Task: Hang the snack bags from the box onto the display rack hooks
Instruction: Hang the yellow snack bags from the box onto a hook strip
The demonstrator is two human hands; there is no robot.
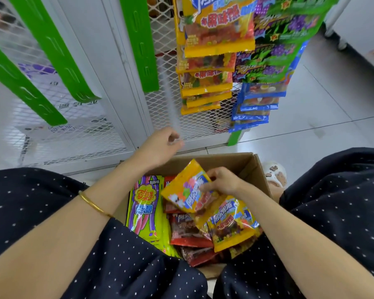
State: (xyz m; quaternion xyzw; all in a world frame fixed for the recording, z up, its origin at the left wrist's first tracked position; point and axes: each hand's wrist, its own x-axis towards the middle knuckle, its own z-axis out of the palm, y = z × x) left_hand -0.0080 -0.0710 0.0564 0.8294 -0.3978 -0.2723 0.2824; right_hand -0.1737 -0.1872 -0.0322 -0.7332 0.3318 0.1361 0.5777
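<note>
At floor level before a white mesh display rack [160,46], crouched over an open cardboard box [249,164] wedged between two knees in dark dotted fabric [30,201]. Grips a yellow snack bag [185,188] by its upper edge with the right hand [221,181], fingers curled round it, the bag tilted and raised just above the rest of the load, within the box's walls. Pinches with the left hand [161,146], above the box's far-left corner, the lower end of a clear plastic strip [171,100] running up the mesh. Wears a gold bangle [93,205] on the left wrist. Packed in the box: lime-green bags [144,212] standing along the left side, red bags [188,235] in the middle, a second yellow bag [231,228] lying on top at the right, just under the held one. Already hung on the rack, upper right: a column of matching yellow bags [218,31], green-and-purple bags [287,29] beside them, blue bags [260,101] lower down. Farther left, green strips [52,48] slanting across the mesh. Grey floor tiles [324,108] to the right, a pale shoe [275,172] just beside the box.
</note>
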